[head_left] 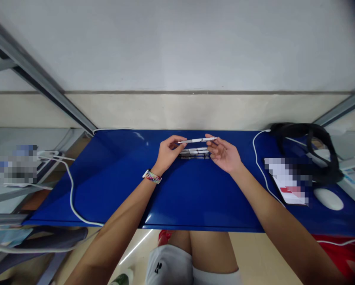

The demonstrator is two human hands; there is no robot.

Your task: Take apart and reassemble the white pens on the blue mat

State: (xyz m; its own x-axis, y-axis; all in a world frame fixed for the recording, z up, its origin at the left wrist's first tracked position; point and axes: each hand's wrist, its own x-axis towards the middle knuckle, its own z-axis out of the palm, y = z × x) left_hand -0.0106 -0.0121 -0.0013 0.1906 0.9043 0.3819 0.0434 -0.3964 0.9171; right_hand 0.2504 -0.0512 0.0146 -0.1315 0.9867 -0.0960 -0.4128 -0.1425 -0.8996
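Observation:
A slim white pen point(199, 140) with grey ends is held level above the blue table point(121, 170). The fingers of my left hand point(169, 152) pinch its left end. At its right end, the thumb and forefinger of my right hand point(225, 153) close on the tip, while the other fingers curl loosely below. Under the raised pen, several similar pens point(195, 151) lie side by side on the table between my hands. My fingers partly cover their ends.
On the right lie a phone point(287, 182), a white computer mouse point(328, 198) and a black headset-like strap point(310, 150). White cables point(72, 190) run along both sides of the table. A pale wall point(177, 111) stands behind, with metal posts point(76, 113) at the sides.

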